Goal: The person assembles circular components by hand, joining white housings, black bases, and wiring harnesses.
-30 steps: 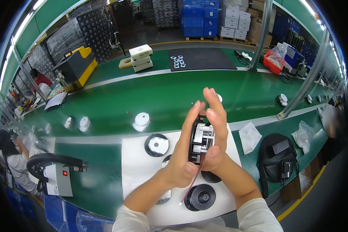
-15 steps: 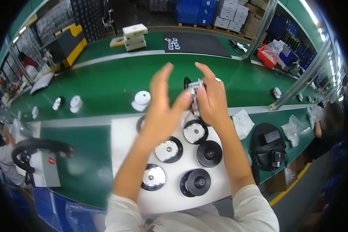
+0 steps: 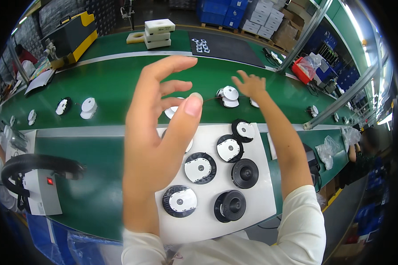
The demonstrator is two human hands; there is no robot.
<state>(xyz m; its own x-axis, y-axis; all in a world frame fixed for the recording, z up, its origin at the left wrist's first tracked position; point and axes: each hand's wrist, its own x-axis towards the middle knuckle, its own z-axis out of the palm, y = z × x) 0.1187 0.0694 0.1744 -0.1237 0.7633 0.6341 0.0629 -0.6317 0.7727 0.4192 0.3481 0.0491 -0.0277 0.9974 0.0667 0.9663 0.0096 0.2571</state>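
Observation:
My left hand point(image 3: 152, 123) is raised in front of the worktop, its fingers curved and apart from the thumb, with nothing seen between them. Beyond its thumb tip a thin dark wire runs to a round white-and-black part point(image 3: 229, 94) on the green belt. To the right of that part, my right hand point(image 3: 253, 85) reaches over the belt, fingers spread and holding nothing. Below, on the white board point(image 3: 261, 190), sit several black round parts with white faces, such as this disc part point(image 3: 200, 168), and two ribbed black discs, one being this ribbed disc point(image 3: 245, 173).
More white round parts point(image 3: 88, 107) stand along the green belt point(image 3: 132, 95). A fume hose point(image 3: 40, 162) rises at the left. White foam blocks point(image 3: 158, 33) and a dark mat point(image 3: 225, 47) lie across the belt. A metal post point(image 3: 305, 33) and red bin point(image 3: 304, 68) stand right.
Both hands were together around a small part over the belt; they have separated. The left came back and up, the right moved right. A white-and-black part now stands on the belt between them.

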